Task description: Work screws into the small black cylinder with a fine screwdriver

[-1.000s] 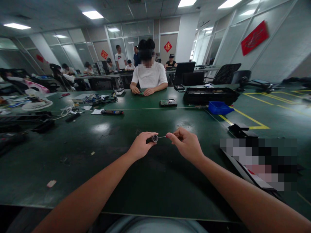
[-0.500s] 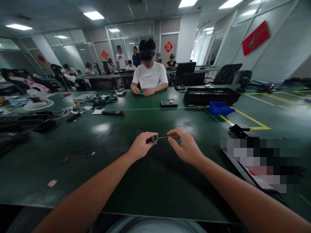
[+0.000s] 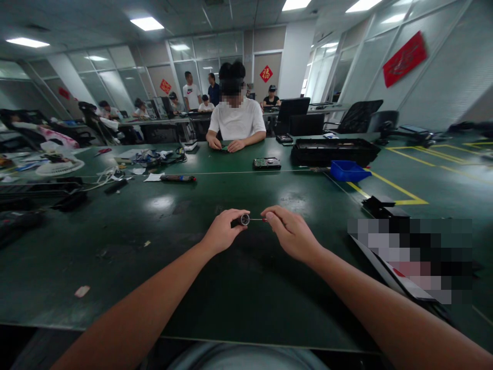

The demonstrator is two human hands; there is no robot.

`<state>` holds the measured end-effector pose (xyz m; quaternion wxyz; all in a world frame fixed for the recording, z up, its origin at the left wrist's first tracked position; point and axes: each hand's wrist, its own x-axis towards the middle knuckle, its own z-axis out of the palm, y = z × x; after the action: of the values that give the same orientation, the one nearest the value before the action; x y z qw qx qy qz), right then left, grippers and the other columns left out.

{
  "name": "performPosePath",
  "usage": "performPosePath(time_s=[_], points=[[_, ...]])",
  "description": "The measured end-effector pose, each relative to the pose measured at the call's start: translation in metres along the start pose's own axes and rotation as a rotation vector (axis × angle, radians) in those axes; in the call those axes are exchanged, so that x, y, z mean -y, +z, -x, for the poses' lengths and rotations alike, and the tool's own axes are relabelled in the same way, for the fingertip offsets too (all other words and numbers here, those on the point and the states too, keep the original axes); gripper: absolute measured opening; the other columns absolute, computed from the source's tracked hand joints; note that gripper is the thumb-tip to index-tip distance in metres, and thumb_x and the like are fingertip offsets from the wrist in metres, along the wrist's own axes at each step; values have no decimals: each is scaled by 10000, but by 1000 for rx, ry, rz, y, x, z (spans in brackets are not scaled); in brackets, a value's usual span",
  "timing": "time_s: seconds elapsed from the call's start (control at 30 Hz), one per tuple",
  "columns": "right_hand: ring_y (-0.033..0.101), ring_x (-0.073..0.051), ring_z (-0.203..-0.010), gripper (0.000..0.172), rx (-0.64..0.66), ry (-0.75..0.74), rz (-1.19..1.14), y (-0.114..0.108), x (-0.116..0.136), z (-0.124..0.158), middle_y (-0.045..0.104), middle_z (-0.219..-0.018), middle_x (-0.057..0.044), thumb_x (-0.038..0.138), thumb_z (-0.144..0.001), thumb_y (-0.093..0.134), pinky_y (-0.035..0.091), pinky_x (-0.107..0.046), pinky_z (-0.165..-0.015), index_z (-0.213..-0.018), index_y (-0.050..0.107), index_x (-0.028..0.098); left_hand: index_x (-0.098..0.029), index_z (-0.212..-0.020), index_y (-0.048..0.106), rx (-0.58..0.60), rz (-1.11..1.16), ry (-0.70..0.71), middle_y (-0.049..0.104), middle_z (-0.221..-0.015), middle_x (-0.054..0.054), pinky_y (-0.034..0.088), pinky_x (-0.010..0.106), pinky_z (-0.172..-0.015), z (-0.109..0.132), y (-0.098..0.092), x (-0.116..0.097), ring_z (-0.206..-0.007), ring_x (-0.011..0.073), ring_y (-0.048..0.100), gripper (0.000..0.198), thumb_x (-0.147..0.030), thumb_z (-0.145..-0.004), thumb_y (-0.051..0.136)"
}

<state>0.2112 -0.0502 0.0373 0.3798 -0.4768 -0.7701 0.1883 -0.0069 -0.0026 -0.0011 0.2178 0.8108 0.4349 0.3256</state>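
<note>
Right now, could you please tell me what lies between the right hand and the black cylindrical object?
In the head view, a thin silvery straight shaft runs between the right hand and the black cylindrical object.

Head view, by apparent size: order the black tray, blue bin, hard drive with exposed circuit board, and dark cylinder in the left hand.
Black tray
Blue bin
Hard drive
Dark cylinder (visible part; left hand hides some)
</note>
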Motion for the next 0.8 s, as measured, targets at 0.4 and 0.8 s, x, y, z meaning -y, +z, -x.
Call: performPosePath(time_s=[0.4,0.8], points=[[663,-188,-759,294,-240,177,-459,12,-15,-7,680,-812,-46,460,-947,505,537,-355,-750,-954,633,195,-275,-1268,653,0,-10,29,677,-1259,30,425,424,-1068,0,2,0,-1185,226,588,434,-178,-850,715],[607,-163,-643,383,-255,397,-682,18,-40,-17,614,-730,-22,585,-833,594,523,-321,-609,-819,583,202,-254,-1278,639,78,-60,76,669,-1272,47,425,421,-1074,-1,-2,-5,-1195,226,585,400,-165,-889,658]])
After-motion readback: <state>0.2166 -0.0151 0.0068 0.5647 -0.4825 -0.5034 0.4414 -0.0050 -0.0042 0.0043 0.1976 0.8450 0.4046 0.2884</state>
